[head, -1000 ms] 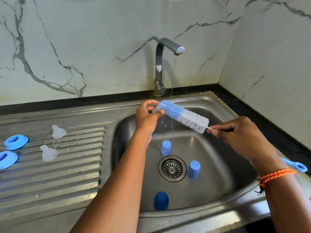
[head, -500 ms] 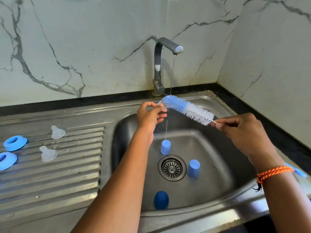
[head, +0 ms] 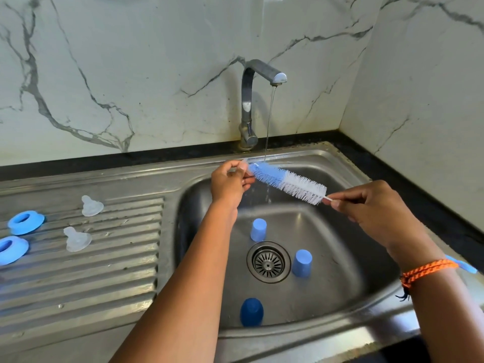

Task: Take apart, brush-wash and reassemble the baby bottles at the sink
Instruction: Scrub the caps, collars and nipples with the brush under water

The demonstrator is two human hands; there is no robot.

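My right hand (head: 372, 208) pinches the thin wire stem of a bottle brush (head: 288, 180) with blue and white bristles, held slanted over the sink basin. My left hand (head: 230, 183) grips a small clear piece (head: 245, 161) at the brush's blue tip, right under the thin water stream (head: 269, 121). Three blue caps stand in the basin: one (head: 258, 229) behind the drain, one (head: 302, 263) to its right, a darker one (head: 251, 311) at the front. Two clear teats (head: 91, 205) (head: 77, 239) and two blue collar rings (head: 26, 222) (head: 10, 250) lie on the drainboard.
The steel tap (head: 251, 100) runs at the back of the sink (head: 340, 163). The drain strainer (head: 268, 262) sits mid-basin. The ribbed drainboard (head: 104, 271) stretches left. A blue handle end (head: 462, 265) pokes out behind my right wrist. Marble walls close the back and right.
Both hands have lifted the brush a little higher, and its blue tip now sits in the water stream. The parts in the basin and on the drainboard have not moved.
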